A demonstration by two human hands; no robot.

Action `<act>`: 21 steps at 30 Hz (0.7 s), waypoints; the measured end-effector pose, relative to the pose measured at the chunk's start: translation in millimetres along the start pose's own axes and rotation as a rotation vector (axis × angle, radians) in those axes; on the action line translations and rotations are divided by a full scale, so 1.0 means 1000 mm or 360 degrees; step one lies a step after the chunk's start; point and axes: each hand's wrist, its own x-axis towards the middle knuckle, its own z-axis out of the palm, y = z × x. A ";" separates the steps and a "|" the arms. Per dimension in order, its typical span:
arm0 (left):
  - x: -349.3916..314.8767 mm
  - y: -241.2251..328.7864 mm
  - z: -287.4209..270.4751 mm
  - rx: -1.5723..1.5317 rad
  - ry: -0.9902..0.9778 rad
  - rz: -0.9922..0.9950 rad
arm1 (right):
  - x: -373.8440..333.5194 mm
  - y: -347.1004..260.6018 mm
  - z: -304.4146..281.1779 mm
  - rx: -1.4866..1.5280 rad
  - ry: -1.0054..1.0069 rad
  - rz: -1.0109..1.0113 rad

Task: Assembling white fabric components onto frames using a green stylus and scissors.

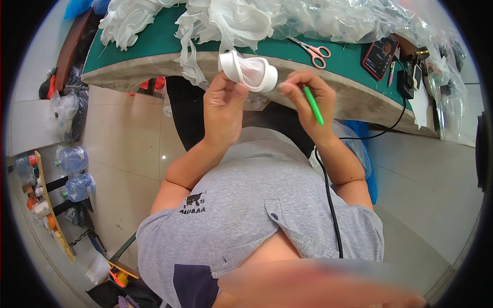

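Observation:
My left hand (224,102) is closed around the lower left side of a white, curved, ring-like piece (264,77) with a hollow middle, raised just over the table's front edge. My right hand (310,100) is beside it, a small gap from its right end, with thumb and forefinger pinched together. In the right hand sits a bright green pen-shaped tool (314,107), its shaft slanting down toward me; its other end is hidden by the fingers. Behind the left hand lies a heap of similar soft white pieces (226,23), some hanging over the table edge.
On the green tabletop (154,46) lie pink-handled scissors (313,54), a phone (380,56) and a black charger block (404,84) with a cable. Clear plastic bags (339,23) cover the back right. Water bottles (79,187) stand on a rack at the left.

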 end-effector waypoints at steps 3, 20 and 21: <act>0.002 0.005 -0.006 -0.0052 -0.0018 0.0016 | 0.006 -0.004 -0.011 -0.0213 0.0159 -0.0157; 0.006 0.027 -0.010 -0.0499 -0.0239 -0.1024 | 0.045 -0.031 0.002 -0.1128 -0.0686 -0.1734; 0.006 0.028 -0.009 -0.0431 -0.0202 -0.1039 | 0.045 -0.031 0.002 -0.1166 -0.0703 -0.1741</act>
